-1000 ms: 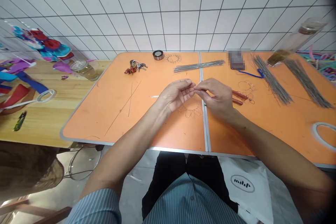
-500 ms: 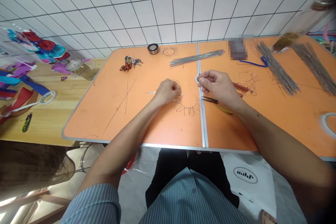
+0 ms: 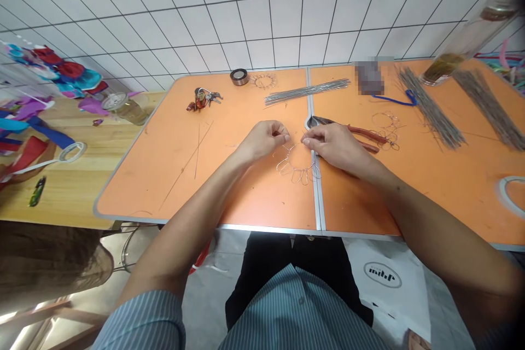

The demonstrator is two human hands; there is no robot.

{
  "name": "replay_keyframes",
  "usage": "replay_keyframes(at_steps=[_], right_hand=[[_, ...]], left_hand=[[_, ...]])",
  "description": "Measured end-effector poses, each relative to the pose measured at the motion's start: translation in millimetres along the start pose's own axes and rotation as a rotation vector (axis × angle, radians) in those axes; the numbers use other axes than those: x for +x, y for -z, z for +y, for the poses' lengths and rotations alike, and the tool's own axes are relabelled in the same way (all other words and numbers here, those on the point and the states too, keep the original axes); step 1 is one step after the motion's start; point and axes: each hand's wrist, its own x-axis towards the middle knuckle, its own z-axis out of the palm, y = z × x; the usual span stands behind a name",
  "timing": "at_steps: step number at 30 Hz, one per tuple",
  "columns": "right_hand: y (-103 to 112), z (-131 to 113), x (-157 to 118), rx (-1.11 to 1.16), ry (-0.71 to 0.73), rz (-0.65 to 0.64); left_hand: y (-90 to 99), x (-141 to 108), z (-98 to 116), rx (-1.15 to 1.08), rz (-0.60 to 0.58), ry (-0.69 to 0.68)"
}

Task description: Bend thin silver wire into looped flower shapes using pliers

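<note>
A thin wire ring with looped petals [image 3: 302, 176] hangs low over the orange table, between my two hands. My left hand [image 3: 264, 141] is closed, thumb and forefinger pinching the ring's upper left part. On the other side my right hand [image 3: 333, 145] is closed too, its fingertips pressed together near the ring's upper right. The fine wire at these fingertips is hard to make out. Pliers with red handles [image 3: 367, 134] lie just behind my right hand, partly covered by it. A white ring [image 3: 307, 122] shows at the pliers' head.
Bundles of straight wire [image 3: 307, 92] lie at the back and the right. Farther off are a dark tape roll [image 3: 238, 77], keys [image 3: 210, 97] and a glass jar [image 3: 445, 65]. Loose wires [image 3: 186, 167] cross on the left. A metal seam [image 3: 317, 197] divides the tabletop.
My right hand has come down and left, close to my left hand. The wire ring has shifted slightly right and down. The red-handled pliers show more; the yellow-handled pair is now covered.
</note>
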Motion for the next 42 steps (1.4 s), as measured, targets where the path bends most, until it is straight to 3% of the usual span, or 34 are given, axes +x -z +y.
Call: replay_keyframes(at_steps=[6, 11, 14, 17, 19, 25, 30, 36, 42], right_hand=[[3, -1, 0, -0.087, -0.018, 0.006], [5, 0, 0, -0.106, -0.078, -0.019], [5, 6, 2, -0.031, -0.107, 0.008], [3, 12, 4, 0.062, -0.122, 0.054], [2, 13, 4, 0.105, -0.118, 0.075], [-2, 9, 4, 0.193, -0.120, 0.078], [1, 2, 1, 0.527, -0.089, 0.213], [5, -13, -6, 0.629, -0.007, 0.323], [3, -6, -4, 0.642, -0.035, 0.348]], left_hand=[[-1.4, 6, 10, -0.036, 0.000, 0.008], [-8.7, 10, 2, -0.166, -0.001, -0.047], [-12.5, 7, -7, -0.349, -0.016, -0.011], [-15.0, 2, -10, -0.493, -0.125, 0.081], [-16.5, -1, -9, -0.547, -0.119, 0.103], [-18.9, -2, -3, -0.544, -0.030, 0.114], [-17.9, -2, -4, -0.591, 0.028, 0.131], [-19.5, -5, 0, -0.603, -0.007, 0.128], [-23.3, -9, 1, -0.625, -0.054, 0.093]])
